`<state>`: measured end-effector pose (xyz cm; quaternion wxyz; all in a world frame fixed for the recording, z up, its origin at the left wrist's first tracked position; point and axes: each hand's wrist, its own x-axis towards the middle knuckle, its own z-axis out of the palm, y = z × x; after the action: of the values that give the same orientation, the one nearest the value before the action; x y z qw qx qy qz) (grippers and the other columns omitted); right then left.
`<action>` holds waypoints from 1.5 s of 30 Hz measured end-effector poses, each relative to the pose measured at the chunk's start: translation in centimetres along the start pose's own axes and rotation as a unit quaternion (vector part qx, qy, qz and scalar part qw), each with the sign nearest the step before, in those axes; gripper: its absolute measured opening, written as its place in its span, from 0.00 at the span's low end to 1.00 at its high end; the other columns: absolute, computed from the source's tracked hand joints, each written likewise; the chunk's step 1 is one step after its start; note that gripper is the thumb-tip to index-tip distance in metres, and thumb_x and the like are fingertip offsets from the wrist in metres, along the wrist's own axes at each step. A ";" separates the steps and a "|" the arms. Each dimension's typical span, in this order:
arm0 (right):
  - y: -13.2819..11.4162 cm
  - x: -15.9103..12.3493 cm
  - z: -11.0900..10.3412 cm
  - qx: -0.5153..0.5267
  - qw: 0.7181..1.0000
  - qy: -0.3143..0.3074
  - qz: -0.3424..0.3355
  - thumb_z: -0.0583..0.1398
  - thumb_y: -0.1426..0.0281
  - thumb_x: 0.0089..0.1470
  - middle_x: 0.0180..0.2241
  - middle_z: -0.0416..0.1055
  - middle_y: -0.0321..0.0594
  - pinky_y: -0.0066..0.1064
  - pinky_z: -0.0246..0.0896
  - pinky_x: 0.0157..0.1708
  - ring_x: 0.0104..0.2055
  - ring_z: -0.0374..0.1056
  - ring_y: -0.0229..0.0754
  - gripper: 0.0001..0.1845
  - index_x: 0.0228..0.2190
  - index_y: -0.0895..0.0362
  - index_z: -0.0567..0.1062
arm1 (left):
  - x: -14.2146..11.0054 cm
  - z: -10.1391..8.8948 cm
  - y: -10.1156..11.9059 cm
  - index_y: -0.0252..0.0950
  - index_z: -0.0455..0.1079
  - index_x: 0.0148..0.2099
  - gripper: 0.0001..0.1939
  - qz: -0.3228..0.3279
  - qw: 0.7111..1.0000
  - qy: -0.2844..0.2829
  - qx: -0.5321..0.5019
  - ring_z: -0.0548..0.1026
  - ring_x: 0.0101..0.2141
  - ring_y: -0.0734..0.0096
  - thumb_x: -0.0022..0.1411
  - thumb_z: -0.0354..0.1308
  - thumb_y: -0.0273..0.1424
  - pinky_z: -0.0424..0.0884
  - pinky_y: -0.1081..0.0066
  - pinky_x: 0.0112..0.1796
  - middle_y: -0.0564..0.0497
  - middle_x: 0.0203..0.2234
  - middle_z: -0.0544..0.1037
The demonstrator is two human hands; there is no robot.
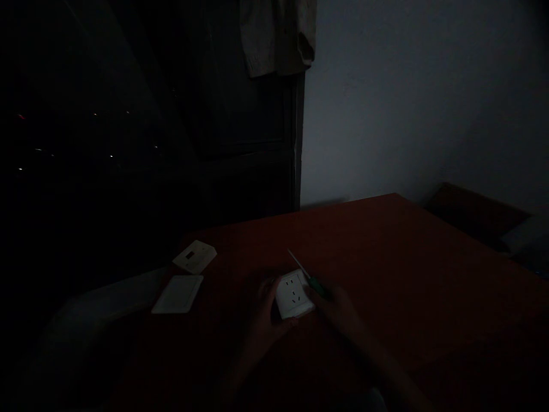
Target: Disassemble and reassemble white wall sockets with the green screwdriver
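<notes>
A white wall socket [288, 294] with several dark slots faces up, tilted a little, near the front middle of the table. Around its left side and lower edge curls my left hand [269, 320], the thumb along the bottom edge. My right hand [337, 309] is closed round the green handle of a screwdriver [316, 284], whose thin shaft points up and to the left past the socket's top corner. The right fingers are close to the socket's right edge; whether they press on it is too dark to tell.
Left on the reddish table [364, 246] lie a flat white plate [178, 294] and, behind it, a pale box-like piece [196, 257] with a small dark rectangle. A dark window [107, 131] and a pale wall [407, 103] stand behind; cloth [278, 37] hangs above.
</notes>
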<state>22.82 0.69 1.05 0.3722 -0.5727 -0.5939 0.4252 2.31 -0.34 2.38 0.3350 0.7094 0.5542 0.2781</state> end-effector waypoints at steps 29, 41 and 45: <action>-0.5 -0.8 0.2 -0.026 0.999 0.024 -0.015 0.53 0.52 0.57 0.33 0.78 0.43 0.30 0.66 0.32 0.33 0.73 0.45 0.25 0.38 0.59 0.77 | -0.5 0.5 -1.7 0.44 0.44 0.68 0.50 -0.059 0.995 -0.019 -0.081 0.59 0.60 0.47 0.48 0.67 0.32 0.58 0.48 0.56 0.41 0.63 0.56; -0.4 -0.9 0.4 -0.033 0.999 0.027 -0.002 0.55 0.53 0.55 0.34 0.78 0.44 0.32 0.66 0.33 0.34 0.73 0.47 0.24 0.41 0.59 0.77 | -0.1 0.4 -0.6 0.43 0.49 0.65 0.46 -0.082 0.995 -0.006 -0.052 0.70 0.52 0.52 0.47 0.66 0.34 0.67 0.53 0.50 0.42 0.59 0.64; -0.1 -0.5 -0.4 -0.028 0.999 0.042 0.014 0.55 0.53 0.54 0.31 0.78 0.43 0.32 0.66 0.30 0.31 0.73 0.46 0.23 0.36 0.59 0.78 | 0.9 0.7 0.0 0.42 0.50 0.65 0.46 -0.057 0.997 -0.013 -0.054 0.69 0.53 0.52 0.46 0.67 0.32 0.66 0.54 0.52 0.42 0.58 0.65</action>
<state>23.24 0.22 1.31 0.3744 -0.6087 -0.5812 0.3892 3.04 0.46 2.01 0.3949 0.6612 0.5738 0.2788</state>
